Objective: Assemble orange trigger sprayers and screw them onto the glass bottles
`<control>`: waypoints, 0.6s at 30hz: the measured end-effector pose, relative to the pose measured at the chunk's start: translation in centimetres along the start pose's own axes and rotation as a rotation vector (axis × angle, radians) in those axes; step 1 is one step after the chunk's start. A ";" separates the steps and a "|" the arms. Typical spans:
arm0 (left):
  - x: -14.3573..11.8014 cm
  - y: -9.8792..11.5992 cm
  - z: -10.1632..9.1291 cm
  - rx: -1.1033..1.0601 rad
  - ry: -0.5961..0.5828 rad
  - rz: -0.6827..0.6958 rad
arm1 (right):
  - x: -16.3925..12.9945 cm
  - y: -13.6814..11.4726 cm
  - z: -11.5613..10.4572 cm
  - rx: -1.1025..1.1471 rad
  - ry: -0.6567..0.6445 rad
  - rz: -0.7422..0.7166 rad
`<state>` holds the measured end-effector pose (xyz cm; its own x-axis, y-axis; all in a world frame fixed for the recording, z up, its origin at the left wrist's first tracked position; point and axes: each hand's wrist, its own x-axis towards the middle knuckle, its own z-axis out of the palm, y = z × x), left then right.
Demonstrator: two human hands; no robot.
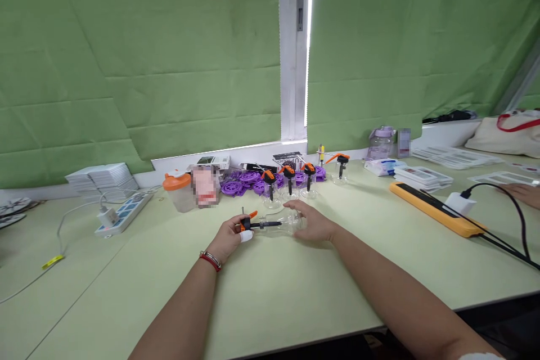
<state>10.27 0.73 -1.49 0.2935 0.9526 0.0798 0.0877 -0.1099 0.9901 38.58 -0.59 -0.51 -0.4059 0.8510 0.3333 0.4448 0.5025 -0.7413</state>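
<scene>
A clear bottle (275, 229) with a black stem inside lies sideways between my hands, low over the table. My left hand (230, 236) grips its black-and-orange top; a white wrap covers one fingertip. Around the bottle's wide base curve the fingers of my right hand (314, 222). Just beyond, three similar bottles stand upright in a group: the left one (270, 185), the middle one (289, 180) and the right one (309, 180). One more upright bottle (341, 169) is farther right, its orange lever pointing left.
Purple plastic parts (242, 183) are heaped behind the bottles. An orange-lidded cup (179, 191) and a white power strip (124, 215) stand left. To the right lie a yellow power strip (434, 209) and paper stacks (424, 177). Another person's hand (521, 194) rests at the right edge.
</scene>
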 end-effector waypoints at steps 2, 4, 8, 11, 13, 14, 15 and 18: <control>0.0 0.0 0.3 -0.009 -0.029 0.001 | 0.1 -0.2 0.5 0.001 -0.011 -0.013; 0.0 -0.1 0.6 -0.021 -0.047 -0.015 | 0.2 -0.3 0.9 -0.008 -0.016 -0.031; 0.1 -0.2 0.8 -0.022 -0.031 -0.033 | 0.3 -0.4 1.4 -0.027 -0.002 -0.049; 0.1 -0.4 0.8 -0.020 -0.023 -0.033 | 0.3 -0.4 1.4 -0.026 0.003 -0.045; 0.2 -0.5 0.9 -0.019 -0.024 -0.033 | 0.2 -0.4 1.2 -0.013 0.004 -0.038; 0.2 -0.5 0.9 -0.016 -0.026 -0.033 | 0.1 -0.5 1.2 -0.003 0.005 -0.033; 0.2 -0.5 1.0 -0.016 -0.027 -0.032 | 0.1 -0.5 1.1 0.010 0.005 -0.025; 0.0 -0.2 1.1 -0.042 -0.052 -0.030 | 0.1 -0.4 1.2 0.044 0.006 -0.001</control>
<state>11.28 0.46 -1.79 0.3401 0.9393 0.0454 0.0569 -0.0687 0.9960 37.44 -0.90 -0.85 -0.4017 0.8513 0.3375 0.4087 0.4965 -0.7658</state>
